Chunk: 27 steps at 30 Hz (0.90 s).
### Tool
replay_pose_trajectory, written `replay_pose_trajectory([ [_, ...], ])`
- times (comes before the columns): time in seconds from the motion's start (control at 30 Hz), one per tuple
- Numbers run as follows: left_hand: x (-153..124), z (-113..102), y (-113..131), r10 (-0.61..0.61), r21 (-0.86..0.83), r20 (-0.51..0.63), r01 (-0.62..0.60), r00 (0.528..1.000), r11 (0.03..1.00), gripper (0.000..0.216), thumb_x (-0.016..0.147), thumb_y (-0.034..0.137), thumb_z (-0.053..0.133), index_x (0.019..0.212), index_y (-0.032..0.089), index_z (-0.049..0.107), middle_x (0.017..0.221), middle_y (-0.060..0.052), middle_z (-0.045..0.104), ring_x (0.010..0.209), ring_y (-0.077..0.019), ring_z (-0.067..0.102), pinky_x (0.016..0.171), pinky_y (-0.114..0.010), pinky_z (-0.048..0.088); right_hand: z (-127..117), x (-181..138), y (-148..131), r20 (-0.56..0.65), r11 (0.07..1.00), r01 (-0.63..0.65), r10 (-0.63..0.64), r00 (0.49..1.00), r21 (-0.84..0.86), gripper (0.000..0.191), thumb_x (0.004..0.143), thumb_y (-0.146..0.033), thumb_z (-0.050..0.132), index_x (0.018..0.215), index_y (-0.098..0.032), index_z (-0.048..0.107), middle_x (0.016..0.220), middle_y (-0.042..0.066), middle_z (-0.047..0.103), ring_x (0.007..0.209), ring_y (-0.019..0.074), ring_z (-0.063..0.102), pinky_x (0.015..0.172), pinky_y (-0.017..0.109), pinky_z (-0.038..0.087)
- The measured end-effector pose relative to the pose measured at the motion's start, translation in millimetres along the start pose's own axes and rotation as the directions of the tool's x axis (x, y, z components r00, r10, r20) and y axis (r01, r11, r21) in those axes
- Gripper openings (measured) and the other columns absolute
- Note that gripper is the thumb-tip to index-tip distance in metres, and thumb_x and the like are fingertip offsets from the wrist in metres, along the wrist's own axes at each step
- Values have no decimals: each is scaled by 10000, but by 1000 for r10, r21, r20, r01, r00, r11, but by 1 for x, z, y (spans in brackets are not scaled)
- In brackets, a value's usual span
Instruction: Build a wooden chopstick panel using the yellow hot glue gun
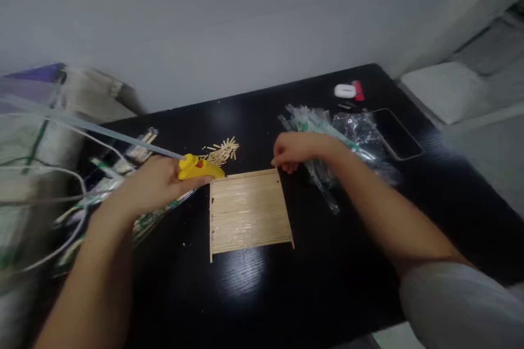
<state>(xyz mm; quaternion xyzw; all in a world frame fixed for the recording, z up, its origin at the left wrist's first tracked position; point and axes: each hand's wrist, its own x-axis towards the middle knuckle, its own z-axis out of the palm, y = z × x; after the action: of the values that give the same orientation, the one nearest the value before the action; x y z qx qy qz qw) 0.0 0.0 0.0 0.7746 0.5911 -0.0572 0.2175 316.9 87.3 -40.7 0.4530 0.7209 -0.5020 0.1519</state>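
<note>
A yellow hot glue gun (200,168) is gripped in my left hand (161,177), with a long translucent glue stick (135,139) sticking out of its back. Its nozzle end is at the upper left corner of a flat panel of thin wooden sticks (248,212) lying on the table. At the panel's upper right corner, my right hand (297,148) pinches the end of a wooden stick (273,169) that runs along the top edge. The fingertips partly hide that end. Longer sticks form the panel's two sides and jut past its near edge.
A pile of short cut sticks (223,151) lies behind the panel. Clear plastic wrappers (323,125) and a phone (396,133) are to the right, a white case (344,91) farther back. Packaged sticks (149,221) and a white cable (84,196) are at left on the black table (184,294).
</note>
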Motion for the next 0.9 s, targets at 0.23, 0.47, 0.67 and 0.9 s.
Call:
replay_pose_trajectory([
  [0.23,8,7,11,72,-58,-3,-72,997,996,582,919,694,529,800,165,740,599,10,627,553,-149,533,561,-253,368,1,-6,-3,-23,999,-6,7,1000,44,212,933,-224,616,779,-106,702,731,73,751,656,172,733,665,297,609],
  [0.47,17,4,36,73,-104,32,-70,997,992,537,933,651,548,985,170,781,851,-13,767,729,-177,632,675,-258,444,1,-8,-5,-33,999,-7,9,999,53,194,932,-197,618,794,-100,712,727,62,748,636,156,725,642,276,609],
  [0.67,25,4,48,140,-112,27,-136,990,984,516,942,621,547,949,165,788,667,12,705,636,-159,581,628,-248,434,0,-10,-7,-38,999,-22,24,999,45,198,921,-201,680,756,-94,697,734,68,756,622,155,722,644,264,595],
  [0.9,34,6,57,141,-194,35,-131,989,972,418,900,589,605,936,221,800,782,-11,768,702,-200,659,637,-271,468,1,-9,-8,-28,997,-28,29,999,67,242,971,-185,616,751,-96,666,682,34,726,585,120,695,602,218,574],
])
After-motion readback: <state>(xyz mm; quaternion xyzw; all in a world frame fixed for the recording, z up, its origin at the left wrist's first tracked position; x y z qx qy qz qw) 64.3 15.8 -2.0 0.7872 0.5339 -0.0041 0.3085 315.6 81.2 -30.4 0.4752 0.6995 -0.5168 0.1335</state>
